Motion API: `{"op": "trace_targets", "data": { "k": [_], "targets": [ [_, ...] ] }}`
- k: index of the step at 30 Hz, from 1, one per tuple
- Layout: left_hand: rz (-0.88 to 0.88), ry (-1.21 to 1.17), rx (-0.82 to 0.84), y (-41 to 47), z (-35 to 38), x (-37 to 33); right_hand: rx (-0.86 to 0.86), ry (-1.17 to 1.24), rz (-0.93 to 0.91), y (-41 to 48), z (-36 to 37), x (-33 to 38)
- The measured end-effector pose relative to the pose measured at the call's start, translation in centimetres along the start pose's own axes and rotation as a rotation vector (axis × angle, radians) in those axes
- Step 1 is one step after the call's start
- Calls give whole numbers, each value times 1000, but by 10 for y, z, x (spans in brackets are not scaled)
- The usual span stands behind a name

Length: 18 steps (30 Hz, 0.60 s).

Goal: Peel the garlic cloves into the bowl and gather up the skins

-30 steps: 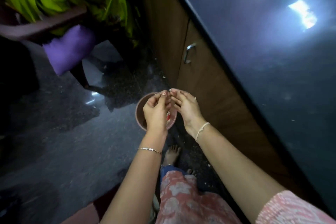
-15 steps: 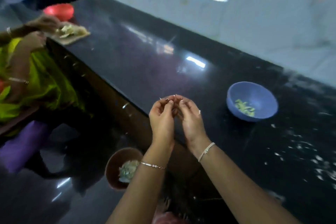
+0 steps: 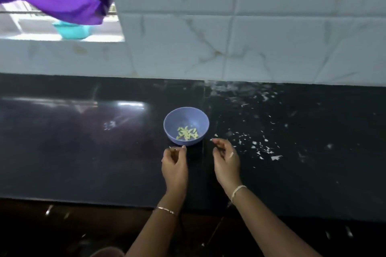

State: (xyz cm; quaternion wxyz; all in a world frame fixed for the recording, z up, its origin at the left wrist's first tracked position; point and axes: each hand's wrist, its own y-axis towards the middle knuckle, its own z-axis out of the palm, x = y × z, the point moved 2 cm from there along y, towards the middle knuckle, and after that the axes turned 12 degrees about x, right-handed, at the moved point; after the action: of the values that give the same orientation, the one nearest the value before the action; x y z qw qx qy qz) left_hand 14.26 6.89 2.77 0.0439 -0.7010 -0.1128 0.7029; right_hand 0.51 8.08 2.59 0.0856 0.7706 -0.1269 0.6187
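Head view: we cannot tell what left hand and right hand grip; release squarely over the bowl.

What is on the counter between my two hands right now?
Only bare black countertop, crossed by a thin seam, lies between the left hand and right hand in the head view; the blue bowl sits just beyond that gap.

head view — looks down, near the counter

bowl: blue, round, upright
cloves: pale yellowish, small heap inside bowl
skins: white flecks, scattered right of bowl
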Motion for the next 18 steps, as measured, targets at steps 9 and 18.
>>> {"op": "trace_targets", "data": {
  "k": [9,18],
  "targets": [
    [346,738,566,-3,49,37,-217,-852,387,-5,-103,-69],
    [357,1282,501,50,104,43,14,-1033,310,57,-125,-82]
  ]
}}
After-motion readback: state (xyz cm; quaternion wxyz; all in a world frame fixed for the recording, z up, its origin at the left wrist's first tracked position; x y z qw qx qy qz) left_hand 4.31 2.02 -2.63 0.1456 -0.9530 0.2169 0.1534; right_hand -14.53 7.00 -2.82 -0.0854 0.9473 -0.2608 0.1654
